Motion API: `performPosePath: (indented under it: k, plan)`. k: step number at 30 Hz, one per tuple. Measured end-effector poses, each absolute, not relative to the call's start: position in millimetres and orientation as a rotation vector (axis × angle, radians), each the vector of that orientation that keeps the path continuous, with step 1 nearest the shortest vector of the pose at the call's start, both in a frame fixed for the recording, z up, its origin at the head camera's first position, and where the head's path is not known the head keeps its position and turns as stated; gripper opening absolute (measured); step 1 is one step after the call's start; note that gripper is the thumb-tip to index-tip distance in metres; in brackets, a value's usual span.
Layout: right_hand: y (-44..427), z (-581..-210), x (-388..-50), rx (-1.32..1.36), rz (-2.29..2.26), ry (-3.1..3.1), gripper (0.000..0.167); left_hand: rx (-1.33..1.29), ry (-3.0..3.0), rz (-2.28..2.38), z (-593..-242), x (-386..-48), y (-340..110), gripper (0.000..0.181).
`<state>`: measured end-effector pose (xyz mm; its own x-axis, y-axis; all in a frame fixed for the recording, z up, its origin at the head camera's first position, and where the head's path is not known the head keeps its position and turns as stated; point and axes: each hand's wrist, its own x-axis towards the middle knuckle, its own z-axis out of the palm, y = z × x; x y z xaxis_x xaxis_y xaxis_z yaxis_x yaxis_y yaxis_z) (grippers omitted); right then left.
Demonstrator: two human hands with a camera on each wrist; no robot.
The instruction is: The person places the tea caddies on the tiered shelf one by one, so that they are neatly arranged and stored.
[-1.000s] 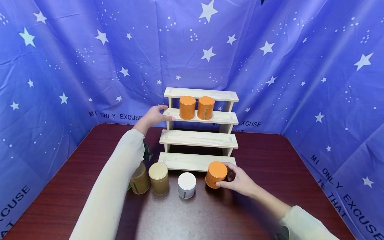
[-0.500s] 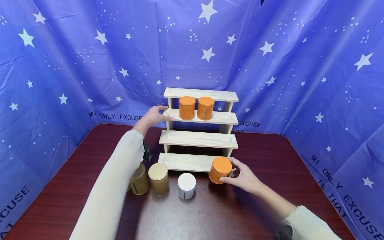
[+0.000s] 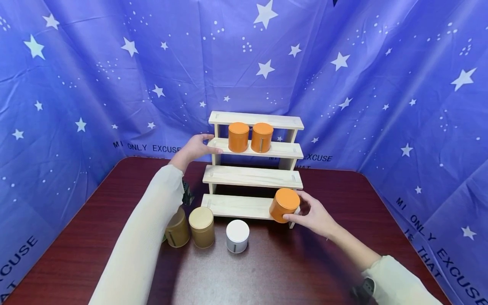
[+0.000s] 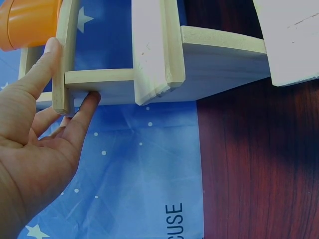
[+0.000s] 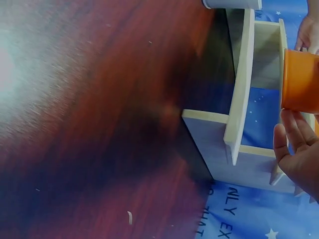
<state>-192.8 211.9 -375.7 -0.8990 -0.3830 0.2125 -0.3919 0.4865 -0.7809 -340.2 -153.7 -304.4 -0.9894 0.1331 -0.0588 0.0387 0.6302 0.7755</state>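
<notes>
A pale wooden stepped rack (image 3: pixel 251 176) stands on the table. My left hand (image 3: pixel 194 148) holds the left end of its second shelf from the top. In the left wrist view, the thumb lies on the board and fingers (image 4: pixel 84 119) reach behind the side panel. My right hand (image 3: pixel 315 217) grips an orange canister (image 3: pixel 284 206) by its right side, in front of the right end of the lowest shelf. The canister leans slightly; in the right wrist view, fingertips touch its orange wall (image 5: pixel 301 82). Two more orange canisters (image 3: pixel 238 137) stand side by side on the second shelf from the top.
A white canister (image 3: pixel 237 237) stands on the dark red table (image 3: pixel 335 262) in front of the rack. Left of it are two gold canisters (image 3: pixel 202 228), one partly behind the left sleeve, with a sliver of something green beside it. A blue starry curtain (image 3: pixel 183 63) surrounds the table.
My right hand has lifted the orange canister up and to the right, from near the table to before the lowest shelf's right end. The left hand stays on the rack.
</notes>
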Motion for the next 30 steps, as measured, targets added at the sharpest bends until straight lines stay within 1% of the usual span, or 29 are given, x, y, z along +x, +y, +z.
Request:
performPosePath:
  k: [9, 19, 27, 30]
  plan:
    - [214, -362, -201, 0.623, 1.349, -2.699, 0.057, 0.139, 2.730, 1.295, -304, -340, -153, 0.080]
    - [218, -350, -215, 0.584, 1.286, -2.695, 0.065, 0.134, 2.722, 1.299, -302, -339, -153, 0.081]
    - [216, -332, -221, 0.559, 1.245, -2.689, 0.062, 0.138, 2.716, 1.308, -301, -338, -153, 0.080]
    - [217, -331, -227, 0.539, 1.241, -2.679, 0.063, 0.142, 2.725, 1.293, -301, -337, -153, 0.080]
